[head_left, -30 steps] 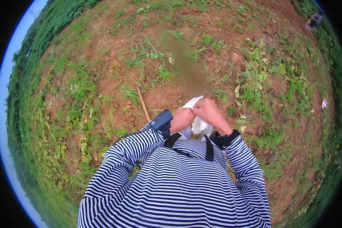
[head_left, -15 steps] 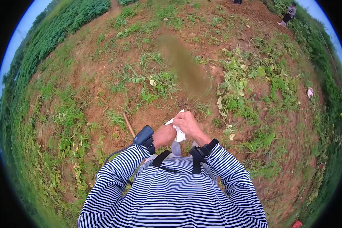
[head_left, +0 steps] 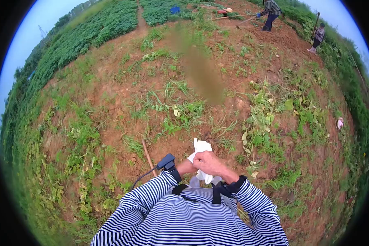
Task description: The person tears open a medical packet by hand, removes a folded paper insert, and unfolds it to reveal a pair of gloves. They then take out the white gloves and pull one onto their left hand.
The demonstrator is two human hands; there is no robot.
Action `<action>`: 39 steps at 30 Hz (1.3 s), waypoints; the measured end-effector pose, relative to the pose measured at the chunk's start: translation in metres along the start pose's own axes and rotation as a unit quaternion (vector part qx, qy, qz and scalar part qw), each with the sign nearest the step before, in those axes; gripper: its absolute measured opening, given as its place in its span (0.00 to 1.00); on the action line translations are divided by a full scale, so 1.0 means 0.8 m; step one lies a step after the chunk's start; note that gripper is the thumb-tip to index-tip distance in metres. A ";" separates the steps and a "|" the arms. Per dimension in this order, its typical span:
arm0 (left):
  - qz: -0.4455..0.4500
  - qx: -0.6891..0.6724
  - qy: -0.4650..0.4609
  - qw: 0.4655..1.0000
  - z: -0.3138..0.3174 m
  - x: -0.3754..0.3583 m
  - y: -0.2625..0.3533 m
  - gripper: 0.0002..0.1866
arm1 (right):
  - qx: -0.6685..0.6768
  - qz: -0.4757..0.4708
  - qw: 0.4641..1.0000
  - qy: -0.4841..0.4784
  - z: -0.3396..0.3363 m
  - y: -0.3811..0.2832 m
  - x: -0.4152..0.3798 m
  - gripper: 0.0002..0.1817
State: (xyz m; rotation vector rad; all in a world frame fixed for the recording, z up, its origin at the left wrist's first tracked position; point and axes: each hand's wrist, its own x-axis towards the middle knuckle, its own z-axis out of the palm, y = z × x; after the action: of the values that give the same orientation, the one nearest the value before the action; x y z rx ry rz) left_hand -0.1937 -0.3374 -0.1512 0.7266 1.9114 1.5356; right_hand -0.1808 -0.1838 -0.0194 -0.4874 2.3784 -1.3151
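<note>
My right hand (head_left: pixel 210 163) is closed, its fingers pinching white cloth that looks like a glove (head_left: pixel 202 145). The cloth spreads out beyond the fingers, and another white part (head_left: pixel 205 176) hangs below the hand. My left hand (head_left: pixel 186 167) meets the right one at the cloth, with its fingers hidden by the white material and the right hand. Both hands are in front of my waist. A wooden stick (head_left: pixel 148 156) lies on the soil, just left of my left wrist.
Red soil with weeds and wilted vines (head_left: pixel 266 110) spreads ahead. A person (head_left: pixel 270 13) with blue gloves holds a long-handled tool at the far right; another person (head_left: pixel 318 36) stands beyond. Leafy crop rows (head_left: pixel 98 26) lie far left. A dark blur (head_left: pixel 203 74) covers part of the view.
The view has tilted up, bringing the far people and field into sight. My right hand has moved over my left, and more white cloth now sticks out beyond the fingers.
</note>
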 end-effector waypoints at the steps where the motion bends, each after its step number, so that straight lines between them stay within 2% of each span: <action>1: -0.014 -0.102 0.037 0.994 -0.001 -0.003 0.032 0.30 | -0.015 -0.003 1.000 0.003 -0.005 -0.003 -0.001 0.13; 2: 0.049 -0.025 0.086 0.995 -0.005 0.009 0.009 0.33 | -0.012 0.016 1.000 0.018 -0.012 -0.013 -0.006 0.15; 3: 0.046 -0.169 0.131 0.976 -0.001 0.015 0.027 0.34 | -0.008 0.045 0.999 0.019 -0.018 -0.022 -0.008 0.15; 5: 0.041 -0.232 0.161 0.958 -0.002 0.037 0.001 0.32 | 0.008 0.027 0.999 0.031 -0.019 -0.016 -0.009 0.16; 9: 0.114 -0.051 0.276 0.953 -0.005 0.044 0.048 0.32 | -0.090 -0.019 0.992 0.087 -0.016 0.006 -0.011 0.15; 10: 0.027 -0.130 0.230 0.964 -0.006 0.039 0.064 0.31 | -0.096 -0.021 0.988 0.122 -0.015 0.008 -0.012 0.14; 11: -0.013 0.021 0.212 0.977 -0.014 0.036 0.085 0.32 | -0.103 -0.024 0.982 0.156 -0.017 0.008 -0.014 0.14; 13: 0.045 0.090 0.233 0.967 -0.014 0.037 0.115 0.33 | -0.130 -0.055 0.969 0.205 -0.015 0.007 -0.019 0.11; 16: 0.103 0.080 0.237 0.963 -0.009 0.039 0.138 0.30 | -0.164 -0.102 0.933 0.304 -0.013 0.015 -0.018 0.11; 18: 0.095 0.022 0.240 0.966 -0.005 0.057 0.098 0.28 | -0.150 -0.092 0.920 0.350 -0.008 0.023 -0.009 0.10; 20: 0.081 0.025 0.255 0.963 0.003 0.063 0.094 0.24 | -0.155 -0.086 0.908 0.381 -0.009 0.025 -0.003 0.09; 22: 0.058 0.096 0.289 0.951 0.002 0.059 0.124 0.20 | -0.128 -0.092 0.896 0.415 -0.004 0.028 0.010 0.10; 23: 0.077 0.118 0.299 0.944 0.002 0.060 0.119 0.19 | -0.114 -0.094 0.890 0.432 -0.002 0.032 0.015 0.10; 25: 0.112 0.160 0.315 0.929 -0.002 0.063 0.108 0.17 | -0.136 -0.041 0.891 0.431 -0.003 0.044 0.031 0.11; 28: 0.070 0.269 0.283 0.918 -0.016 0.060 0.107 0.15 | -0.171 -0.012 0.899 0.404 0.012 0.064 0.038 0.12; 30: 0.090 0.387 0.316 0.862 -0.027 0.061 0.103 0.16 | -0.170 -0.023 0.905 0.389 0.024 0.070 0.044 0.11; 32: 0.040 0.535 0.258 0.804 -0.026 0.049 0.108 0.17 | -0.135 -0.031 0.910 0.390 0.043 0.071 0.042 0.10; 35: 0.069 0.561 0.323 0.759 -0.043 0.050 0.077 0.18 | -0.125 -0.010 0.946 0.298 0.046 0.048 0.034 0.09; 37: 0.054 0.529 0.347 0.773 -0.045 0.057 0.084 0.14 | -0.114 -0.030 0.958 0.263 0.039 0.026 0.025 0.09; 39: 0.042 0.452 0.362 0.814 -0.036 0.066 0.097 0.14 | -0.070 -0.060 0.970 0.224 0.042 0.027 0.022 0.09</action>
State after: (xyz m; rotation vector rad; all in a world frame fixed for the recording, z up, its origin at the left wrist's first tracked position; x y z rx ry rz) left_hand -0.2468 -0.3037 -0.0755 0.6145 3.3105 0.9038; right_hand -0.1824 -0.2055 -0.0573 -0.4106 2.8668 -1.4397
